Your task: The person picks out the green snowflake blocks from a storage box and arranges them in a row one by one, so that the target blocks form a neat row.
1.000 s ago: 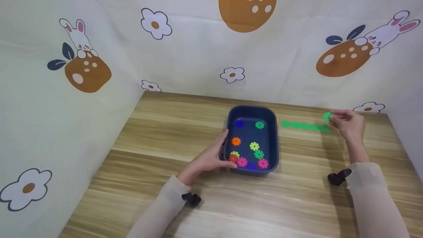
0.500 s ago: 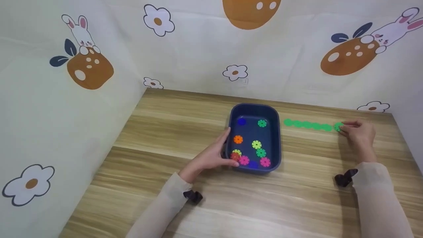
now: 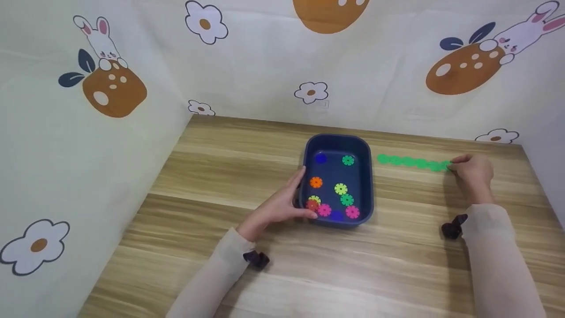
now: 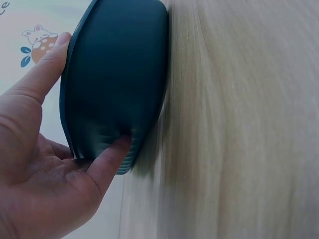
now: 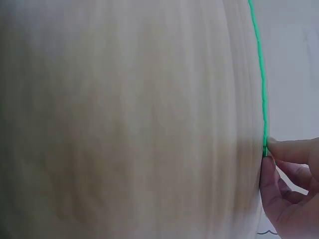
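In the head view my left hand holds the left side of a dark blue plastic bin. The left wrist view shows one finger along the rim of the bin and another digit against its outer wall. My right hand pinches a green notched snowflake disc at the right end of a row of green discs. Seen edge-on in the right wrist view, the row is a thin green strip, its near end between the thumb and a finger of my right hand.
Inside the bin lie several loose discs: an orange disc, a yellow disc, a pink disc and green and blue ones. Beneath is a wood-grain table. A printed cloth rises behind its back edge.
My right hand has brought the green disc down from above the row to its right end, where disc and row now meet. My left hand stays on the bin.
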Tool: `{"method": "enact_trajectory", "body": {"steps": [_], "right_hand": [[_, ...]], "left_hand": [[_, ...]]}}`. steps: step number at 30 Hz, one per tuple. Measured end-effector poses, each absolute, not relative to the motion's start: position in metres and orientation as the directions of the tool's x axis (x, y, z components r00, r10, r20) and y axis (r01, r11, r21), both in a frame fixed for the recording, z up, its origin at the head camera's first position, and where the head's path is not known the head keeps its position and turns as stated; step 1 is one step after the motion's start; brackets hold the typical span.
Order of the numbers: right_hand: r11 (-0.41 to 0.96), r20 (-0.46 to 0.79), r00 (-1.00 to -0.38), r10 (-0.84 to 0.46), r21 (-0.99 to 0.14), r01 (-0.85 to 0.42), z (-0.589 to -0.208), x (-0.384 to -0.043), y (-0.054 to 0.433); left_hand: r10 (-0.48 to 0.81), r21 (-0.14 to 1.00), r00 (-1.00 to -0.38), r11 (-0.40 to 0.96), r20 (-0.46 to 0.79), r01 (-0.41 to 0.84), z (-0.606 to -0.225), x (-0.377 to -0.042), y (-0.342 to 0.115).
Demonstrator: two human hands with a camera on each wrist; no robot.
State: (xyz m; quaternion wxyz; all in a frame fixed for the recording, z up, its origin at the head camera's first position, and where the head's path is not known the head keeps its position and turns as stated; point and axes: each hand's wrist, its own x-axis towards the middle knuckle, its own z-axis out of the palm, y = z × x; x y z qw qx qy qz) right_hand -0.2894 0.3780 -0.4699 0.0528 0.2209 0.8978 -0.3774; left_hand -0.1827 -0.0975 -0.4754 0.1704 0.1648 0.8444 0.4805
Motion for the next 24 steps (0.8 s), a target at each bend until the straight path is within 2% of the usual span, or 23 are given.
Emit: {"method": "enact_trajectory", "body": {"steps": [7, 9, 11, 15, 24], "right_hand": [[0.630, -0.240, -0.907, 0.346, -0.657, 0.415, -0.469, -0.290, 0.386], [0.600, -0.238, -0.910, 0.339, -0.690, 0.404, -0.469, -0.290, 0.389], [0.524, -0.255, -0.908, 0.333, -0.751, 0.402, -0.469, -0.288, 0.391], [0.259, -0.305, -0.902, 0.306, -0.885, 0.387, -0.465, -0.282, 0.384], [0.053, -0.222, -0.962, 0.159, -0.971, 0.233, -0.439, -0.271, 0.335]], "left_hand": [[0.449, 0.871, -0.886, 0.475, -0.116, 0.126, -0.476, -0.184, -0.099], [0.452, 0.873, -0.885, 0.471, -0.113, 0.129, -0.477, -0.184, -0.099], [0.452, 0.875, -0.885, 0.466, -0.112, 0.128, -0.477, -0.184, -0.099], [0.447, 0.873, -0.887, 0.472, -0.116, 0.124, -0.477, -0.182, -0.098], [0.446, 0.874, -0.888, 0.469, -0.111, 0.127, -0.477, -0.183, -0.098]]}}
